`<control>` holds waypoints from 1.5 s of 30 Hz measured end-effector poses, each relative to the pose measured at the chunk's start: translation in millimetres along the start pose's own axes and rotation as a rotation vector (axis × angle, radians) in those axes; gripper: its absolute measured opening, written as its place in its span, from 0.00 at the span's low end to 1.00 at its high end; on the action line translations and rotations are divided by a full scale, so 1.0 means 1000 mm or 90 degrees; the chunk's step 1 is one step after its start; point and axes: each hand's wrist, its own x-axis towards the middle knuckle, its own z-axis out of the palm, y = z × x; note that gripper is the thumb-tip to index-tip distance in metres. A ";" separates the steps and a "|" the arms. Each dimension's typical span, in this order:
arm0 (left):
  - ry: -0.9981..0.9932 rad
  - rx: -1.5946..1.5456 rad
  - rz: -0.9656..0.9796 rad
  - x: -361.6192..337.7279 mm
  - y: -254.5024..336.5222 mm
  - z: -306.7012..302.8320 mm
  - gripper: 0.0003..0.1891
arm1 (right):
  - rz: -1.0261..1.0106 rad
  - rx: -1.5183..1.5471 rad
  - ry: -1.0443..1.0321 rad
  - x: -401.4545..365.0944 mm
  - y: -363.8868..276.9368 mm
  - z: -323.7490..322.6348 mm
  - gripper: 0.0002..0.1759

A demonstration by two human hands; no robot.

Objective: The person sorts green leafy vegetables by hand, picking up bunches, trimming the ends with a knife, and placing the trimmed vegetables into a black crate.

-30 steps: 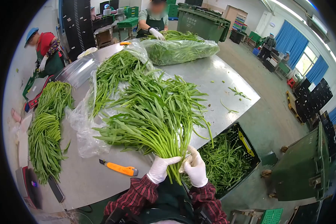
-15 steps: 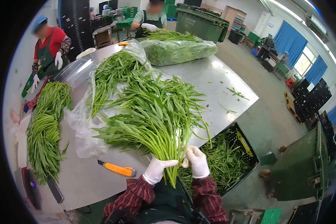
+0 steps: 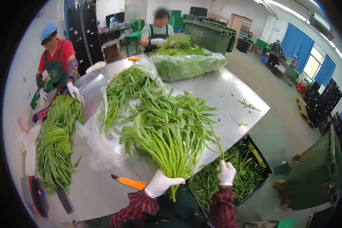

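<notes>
My gloved left hand (image 3: 164, 183) is wrapped round the stems of a large bunch of water spinach (image 3: 174, 142) at the table's near edge, its leaves spreading away over the metal top. Off to the right, my gloved right hand (image 3: 227, 173) is closed on the lower end of a single water spinach stem (image 3: 220, 148), which stands apart from the bunch. Below that hand is a black crate (image 3: 269, 170) holding loose greens (image 3: 245, 171). An orange utility knife (image 3: 131, 183) lies on the table, left of my left hand.
More greens lie on the metal table (image 3: 239, 91): a stacked pile (image 3: 57, 140) at left, others in clear plastic bags (image 3: 190, 66). One co-worker (image 3: 56, 57) stands at far left, another (image 3: 158, 32) behind the table. Green wheeled bins (image 3: 209, 36) stand beyond.
My right hand has moved right, away from the bunch, drawing one stem outward over the crate. The left hand keeps its hold on the bunch. The view has shifted slightly.
</notes>
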 end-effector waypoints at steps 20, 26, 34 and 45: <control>0.524 1.794 0.293 -0.035 0.211 -0.278 0.02 | 0.022 -0.094 -0.128 -0.018 0.059 -0.047 0.17; 0.454 1.925 0.248 -0.059 0.236 -0.291 0.02 | 0.031 -0.093 -0.154 -0.019 0.071 -0.049 0.17; 0.457 1.961 0.169 -0.065 0.240 -0.272 0.02 | 0.012 -0.118 -0.155 -0.023 0.077 -0.052 0.18; 0.431 1.962 0.242 -0.065 0.242 -0.256 0.04 | 0.027 -0.129 -0.168 -0.024 0.077 -0.049 0.18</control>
